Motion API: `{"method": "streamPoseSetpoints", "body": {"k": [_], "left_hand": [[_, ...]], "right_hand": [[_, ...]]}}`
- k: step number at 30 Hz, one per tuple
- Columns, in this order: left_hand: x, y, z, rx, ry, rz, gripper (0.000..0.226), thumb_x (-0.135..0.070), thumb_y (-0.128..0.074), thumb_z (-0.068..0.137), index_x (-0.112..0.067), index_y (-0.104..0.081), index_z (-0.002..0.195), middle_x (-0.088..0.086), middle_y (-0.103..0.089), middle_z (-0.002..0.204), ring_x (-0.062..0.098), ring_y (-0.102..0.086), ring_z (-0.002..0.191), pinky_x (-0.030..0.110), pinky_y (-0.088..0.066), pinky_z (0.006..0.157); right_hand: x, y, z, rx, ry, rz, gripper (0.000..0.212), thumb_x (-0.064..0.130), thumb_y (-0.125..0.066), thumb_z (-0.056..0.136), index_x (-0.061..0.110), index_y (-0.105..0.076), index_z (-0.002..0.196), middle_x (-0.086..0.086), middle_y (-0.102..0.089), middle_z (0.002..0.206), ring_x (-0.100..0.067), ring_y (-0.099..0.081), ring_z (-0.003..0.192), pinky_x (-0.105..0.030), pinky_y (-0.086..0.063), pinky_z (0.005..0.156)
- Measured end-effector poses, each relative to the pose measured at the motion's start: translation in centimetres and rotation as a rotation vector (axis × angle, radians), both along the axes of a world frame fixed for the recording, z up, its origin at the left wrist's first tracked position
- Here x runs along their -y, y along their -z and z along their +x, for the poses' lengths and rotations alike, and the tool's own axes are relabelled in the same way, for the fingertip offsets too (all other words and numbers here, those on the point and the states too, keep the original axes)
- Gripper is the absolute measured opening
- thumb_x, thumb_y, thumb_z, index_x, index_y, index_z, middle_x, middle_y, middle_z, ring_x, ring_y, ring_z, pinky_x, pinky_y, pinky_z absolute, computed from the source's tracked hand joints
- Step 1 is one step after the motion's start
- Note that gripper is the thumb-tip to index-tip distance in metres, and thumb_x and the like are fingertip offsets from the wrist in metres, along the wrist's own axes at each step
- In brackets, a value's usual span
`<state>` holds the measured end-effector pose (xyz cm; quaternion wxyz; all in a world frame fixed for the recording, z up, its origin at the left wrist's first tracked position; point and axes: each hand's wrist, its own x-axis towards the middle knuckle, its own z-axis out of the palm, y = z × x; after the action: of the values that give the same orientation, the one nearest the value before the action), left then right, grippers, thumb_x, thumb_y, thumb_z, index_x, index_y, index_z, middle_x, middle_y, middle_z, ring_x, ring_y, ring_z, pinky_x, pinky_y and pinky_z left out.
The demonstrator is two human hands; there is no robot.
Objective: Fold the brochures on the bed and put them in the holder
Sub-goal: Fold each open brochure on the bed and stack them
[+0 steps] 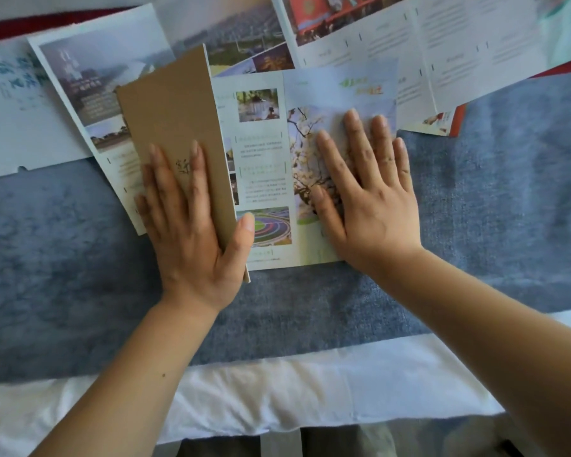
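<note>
Right, both hands are pressing flat on one brochure on the bed.
L hand is lying w/ straight fingers on the brown flap, which is tilting up over the middle panel, thumb reaching past the flap's edge, gripping nothing. R hand is resting palm-down on the blossom panel, fingers spread, also gripping nothing. Other brochures are lying unfolded & overlapping just behind. A white sheet is showing nearer the person.
</note>
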<state>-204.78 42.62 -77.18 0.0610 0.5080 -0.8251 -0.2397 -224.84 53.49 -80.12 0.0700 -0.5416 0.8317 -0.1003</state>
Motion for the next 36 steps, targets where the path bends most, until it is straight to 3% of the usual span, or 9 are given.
{"method": "streamPoseSetpoints", "body": {"k": [7,12,18,29,36], "left_hand": [[-0.8,-0.1,-0.9,0.025,0.061,-0.046,0.088,-0.066,-0.028,0.093,-0.017,-0.015,0.165,0.027,-0.003,0.169,0.045,-0.005,0.157,0.062,-0.010,0.124],[-2.2,0.9,-2.5,0.092,0.111,-0.037,0.084,-0.071,-0.022,0.094,-0.028,-0.012,0.166,0.020,0.000,0.172,0.042,0.001,0.158,0.066,-0.008,0.123],[-2.9,3.0,-3.7,0.315,0.101,-0.171,0.087,-0.077,-0.023,0.095,-0.028,-0.008,0.166,0.026,-0.001,0.170,0.048,0.001,0.156,0.064,-0.002,0.124],[-3.0,3.9,-3.6,0.261,0.096,-0.202,0.088,-0.077,-0.024,0.094,-0.026,-0.011,0.166,0.028,-0.004,0.169,0.048,-0.001,0.156,0.059,-0.003,0.126],[-3.1,3.8,-3.6,0.228,0.090,-0.191,0.091,-0.079,-0.027,0.092,-0.027,-0.015,0.165,0.028,-0.007,0.169,0.046,-0.003,0.157,0.058,-0.004,0.127]], "right_hand": [[-0.1,0.4,0.2,-0.017,0.007,-0.019,0.063,0.054,-0.034,0.108,0.026,-0.027,0.164,-0.011,-0.017,0.172,-0.036,-0.009,0.159,-0.051,-0.008,0.129],[0.0,0.5,0.2,-0.024,0.013,-0.042,0.062,0.054,-0.035,0.108,0.026,-0.030,0.163,-0.011,-0.020,0.171,-0.037,-0.012,0.159,-0.052,-0.011,0.129],[0.0,0.7,0.3,-0.038,0.022,-0.061,0.061,0.053,-0.037,0.108,0.026,-0.031,0.163,-0.012,-0.022,0.170,-0.037,-0.014,0.158,-0.053,-0.012,0.128],[0.0,0.9,0.6,-0.061,0.021,-0.027,0.061,0.051,-0.030,0.109,0.025,-0.028,0.164,-0.012,-0.019,0.171,-0.038,-0.012,0.159,-0.054,-0.009,0.128],[0.3,0.5,0.7,-0.065,-0.006,0.101,0.064,0.053,-0.014,0.109,0.024,-0.013,0.166,-0.012,-0.006,0.173,-0.038,-0.002,0.159,-0.054,-0.003,0.129]]}}
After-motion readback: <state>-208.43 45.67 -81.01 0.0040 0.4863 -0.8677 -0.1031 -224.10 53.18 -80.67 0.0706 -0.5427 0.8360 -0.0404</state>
